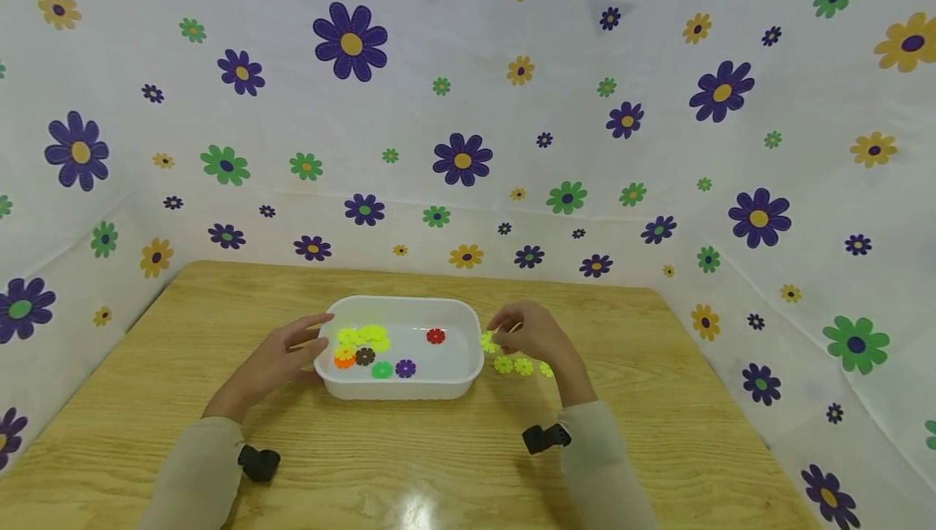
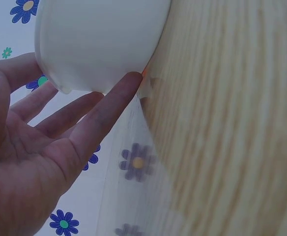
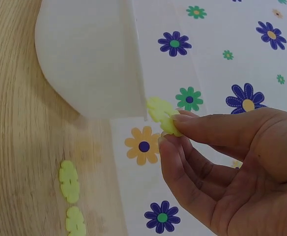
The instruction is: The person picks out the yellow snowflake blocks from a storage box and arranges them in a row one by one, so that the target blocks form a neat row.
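A white plastic tub point(image 1: 398, 391) stands on the table with notched, flower-shaped plastic discs inside. My left hand point(image 1: 281, 361) rests at the tub's left end, its fairly straight fingers touching the outer wall and rim. Between thumb and fingertips, my right hand point(image 1: 537, 331) pinches a yellow notched disc point(image 3: 162, 114) just beyond the tub's right rim. In the tub, several yellow discs point(image 1: 363, 336) are bunched at the left, beside an orange disc point(image 1: 344, 362) and a brown disc point(image 1: 365, 357). A green disc point(image 1: 382, 370), a purple disc point(image 1: 405, 368) and a red disc point(image 1: 435, 336) lie separately.
On the wooden table point(image 1: 409, 457), yellow discs point(image 1: 523, 367) lie in a row right of the tub, below my right hand; the right wrist partly covers the end one. A white flower-printed cloth point(image 1: 409, 123) encloses the back and sides of the table.
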Tool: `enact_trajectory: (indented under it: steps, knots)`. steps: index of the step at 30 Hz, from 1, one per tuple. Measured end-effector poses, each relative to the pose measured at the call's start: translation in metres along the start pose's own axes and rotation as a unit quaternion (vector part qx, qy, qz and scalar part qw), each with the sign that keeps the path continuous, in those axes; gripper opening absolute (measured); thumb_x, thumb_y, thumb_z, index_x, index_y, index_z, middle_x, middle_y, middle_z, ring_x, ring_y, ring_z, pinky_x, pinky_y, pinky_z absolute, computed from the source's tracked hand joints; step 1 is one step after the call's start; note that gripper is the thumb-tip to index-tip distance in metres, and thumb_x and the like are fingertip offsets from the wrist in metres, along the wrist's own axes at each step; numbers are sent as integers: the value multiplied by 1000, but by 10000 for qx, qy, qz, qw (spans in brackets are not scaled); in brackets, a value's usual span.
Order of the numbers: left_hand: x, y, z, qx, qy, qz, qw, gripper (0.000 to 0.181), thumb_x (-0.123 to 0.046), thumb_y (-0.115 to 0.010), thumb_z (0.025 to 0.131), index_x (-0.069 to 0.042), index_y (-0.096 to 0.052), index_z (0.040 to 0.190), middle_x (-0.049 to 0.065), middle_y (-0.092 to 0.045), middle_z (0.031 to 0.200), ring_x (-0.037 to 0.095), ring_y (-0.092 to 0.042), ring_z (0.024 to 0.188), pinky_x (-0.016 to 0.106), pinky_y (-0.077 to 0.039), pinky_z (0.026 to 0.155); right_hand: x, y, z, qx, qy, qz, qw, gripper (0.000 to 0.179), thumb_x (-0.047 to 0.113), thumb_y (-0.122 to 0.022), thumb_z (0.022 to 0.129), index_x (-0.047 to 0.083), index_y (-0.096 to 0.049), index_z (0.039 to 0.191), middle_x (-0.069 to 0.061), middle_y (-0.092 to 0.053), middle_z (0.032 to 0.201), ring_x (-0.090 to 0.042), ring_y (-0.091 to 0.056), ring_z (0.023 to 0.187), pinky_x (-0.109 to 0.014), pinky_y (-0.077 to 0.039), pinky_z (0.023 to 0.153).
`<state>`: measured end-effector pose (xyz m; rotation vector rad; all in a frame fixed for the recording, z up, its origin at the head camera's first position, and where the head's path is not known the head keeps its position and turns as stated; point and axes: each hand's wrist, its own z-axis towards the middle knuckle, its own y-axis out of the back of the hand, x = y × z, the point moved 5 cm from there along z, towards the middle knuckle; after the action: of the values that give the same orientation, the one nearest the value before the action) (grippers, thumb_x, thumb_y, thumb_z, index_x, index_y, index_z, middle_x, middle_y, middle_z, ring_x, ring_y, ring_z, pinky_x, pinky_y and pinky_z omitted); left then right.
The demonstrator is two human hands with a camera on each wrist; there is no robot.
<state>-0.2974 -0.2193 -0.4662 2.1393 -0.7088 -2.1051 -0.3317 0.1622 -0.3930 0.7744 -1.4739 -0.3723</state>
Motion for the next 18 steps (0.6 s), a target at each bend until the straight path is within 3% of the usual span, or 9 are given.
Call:
enact_trajectory:
  steps: [18]
  knots:
    - [2, 1, 2, 15, 2, -28, 10000, 64, -35, -56, 107, -17, -31, 163, 31, -28, 165, 55, -41, 145, 49, -61, 97, -47, 32, -13, -62, -123, -145, 9998, 15, 3, -69, 94, -3, -73, 107, -17, -70, 93, -24, -72, 76, -44, -66, 79]
